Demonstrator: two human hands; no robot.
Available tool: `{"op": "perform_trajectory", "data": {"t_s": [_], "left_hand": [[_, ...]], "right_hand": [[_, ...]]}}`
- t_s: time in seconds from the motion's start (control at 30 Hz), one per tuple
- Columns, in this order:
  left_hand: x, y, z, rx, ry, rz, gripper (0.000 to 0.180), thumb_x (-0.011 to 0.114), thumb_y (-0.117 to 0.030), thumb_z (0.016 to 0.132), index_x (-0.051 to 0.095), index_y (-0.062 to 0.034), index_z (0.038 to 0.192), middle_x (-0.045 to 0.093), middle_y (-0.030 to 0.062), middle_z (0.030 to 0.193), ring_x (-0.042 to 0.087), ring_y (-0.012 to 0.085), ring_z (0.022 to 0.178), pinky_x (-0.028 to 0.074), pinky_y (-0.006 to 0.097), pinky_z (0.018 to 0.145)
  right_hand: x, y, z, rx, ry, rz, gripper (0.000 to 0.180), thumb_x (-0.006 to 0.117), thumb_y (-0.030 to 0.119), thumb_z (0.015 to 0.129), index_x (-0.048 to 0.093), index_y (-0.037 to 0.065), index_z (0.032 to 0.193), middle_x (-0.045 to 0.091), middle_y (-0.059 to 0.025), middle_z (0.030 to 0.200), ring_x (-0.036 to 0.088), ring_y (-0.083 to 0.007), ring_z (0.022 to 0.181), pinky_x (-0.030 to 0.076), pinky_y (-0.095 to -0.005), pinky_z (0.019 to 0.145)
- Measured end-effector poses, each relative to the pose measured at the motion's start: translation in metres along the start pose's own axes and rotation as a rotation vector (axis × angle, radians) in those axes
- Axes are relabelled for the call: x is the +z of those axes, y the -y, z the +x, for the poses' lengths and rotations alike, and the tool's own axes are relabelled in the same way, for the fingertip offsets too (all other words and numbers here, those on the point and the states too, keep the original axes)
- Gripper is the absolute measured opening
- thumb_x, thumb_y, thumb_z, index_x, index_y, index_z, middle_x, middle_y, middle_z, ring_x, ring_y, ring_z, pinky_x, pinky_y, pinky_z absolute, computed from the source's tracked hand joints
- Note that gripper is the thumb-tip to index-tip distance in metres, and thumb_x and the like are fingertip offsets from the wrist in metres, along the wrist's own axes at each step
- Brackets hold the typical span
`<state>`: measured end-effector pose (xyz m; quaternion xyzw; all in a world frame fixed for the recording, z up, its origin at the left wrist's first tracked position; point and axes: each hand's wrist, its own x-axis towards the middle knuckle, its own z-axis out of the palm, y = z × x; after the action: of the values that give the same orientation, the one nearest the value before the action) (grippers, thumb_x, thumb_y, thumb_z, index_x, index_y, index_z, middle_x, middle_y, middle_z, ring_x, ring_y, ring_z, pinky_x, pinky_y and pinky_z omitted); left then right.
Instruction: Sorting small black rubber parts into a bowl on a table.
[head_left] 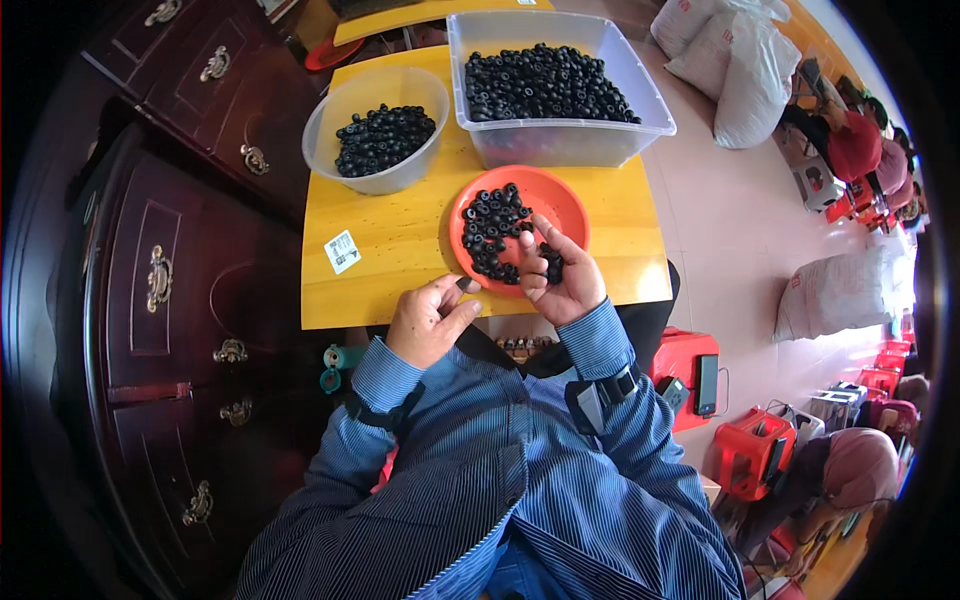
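Observation:
On a red-orange plate (574,200) lie several small black ring-shaped pieces (492,222). My left hand (428,322) is at the plate's near left edge, its thumb and fingertips closed on a small dark piece (464,284). Over the right part of the plate is my right hand (572,280), palm turned up and fingers curled. More black pieces (553,264) show in the curve of its fingers and appear to be held there. The index finger is raised apart from the others.
Behind the plate, a round translucent bowl (318,150) and a rectangular clear bin (560,150) hold many black pieces. They stand on a yellow table (390,260) with a white label (342,252). Dark drawers (150,330) line the left. Sacks (750,80), red stools (750,455) and people are at right.

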<state>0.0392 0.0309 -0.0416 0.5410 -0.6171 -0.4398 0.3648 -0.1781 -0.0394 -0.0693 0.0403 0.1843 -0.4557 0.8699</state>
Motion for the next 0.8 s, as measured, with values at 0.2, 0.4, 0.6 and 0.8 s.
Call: {"op": "perform_trajectory", "data": {"t_s": [0.2, 0.4, 0.6, 0.8], "left_hand": [[0.002, -0.015, 0.029, 0.02, 0.017, -0.026, 0.02, 0.067, -0.006, 0.09, 0.064, 0.0034, 0.107, 0.048, -0.0042, 0.066, 0.041, 0.004, 0.061, 0.039, 0.022, 0.058], [0.005, -0.027, 0.04, 0.153, -0.036, 0.006, 0.02, 0.07, -0.009, 0.088, 0.065, 0.0005, 0.105, 0.053, 0.0009, 0.063, 0.048, 0.0073, 0.056, 0.044, 0.026, 0.055], [0.002, -0.028, 0.022, 0.124, -0.013, 0.026, 0.021, 0.068, -0.006, 0.089, 0.065, 0.0011, 0.109, 0.049, -0.0043, 0.065, 0.044, 0.0035, 0.06, 0.04, 0.022, 0.056], [0.005, -0.036, 0.006, 0.148, 0.084, 0.026, 0.029, 0.069, -0.005, 0.088, 0.064, -0.0022, 0.117, 0.049, -0.0036, 0.061, 0.044, 0.003, 0.055, 0.037, 0.022, 0.051]], "right_hand": [[0.005, 0.0, -0.009, 0.02, 0.08, -0.112, 0.038, 0.045, 0.026, 0.103, 0.05, 0.01, 0.138, 0.068, -0.0085, 0.105, 0.057, -0.0124, 0.07, 0.046, -0.0214, 0.054], [0.026, -0.012, -0.019, -0.046, -0.082, -0.201, 0.038, 0.043, 0.025, 0.104, 0.051, 0.005, 0.135, 0.066, -0.0063, 0.111, 0.06, -0.0122, 0.077, 0.051, -0.0216, 0.058], [0.017, -0.033, -0.035, -0.141, -0.008, -0.415, 0.032, 0.046, 0.028, 0.105, 0.055, 0.004, 0.125, 0.058, -0.0017, 0.088, 0.045, -0.0073, 0.062, 0.034, -0.019, 0.047], [-0.004, -0.041, -0.043, -0.027, 0.108, -0.795, 0.033, 0.059, 0.038, 0.099, 0.065, 0.006, 0.103, 0.059, 0.0024, 0.078, 0.042, -0.0031, 0.058, 0.032, -0.0177, 0.048]]}}
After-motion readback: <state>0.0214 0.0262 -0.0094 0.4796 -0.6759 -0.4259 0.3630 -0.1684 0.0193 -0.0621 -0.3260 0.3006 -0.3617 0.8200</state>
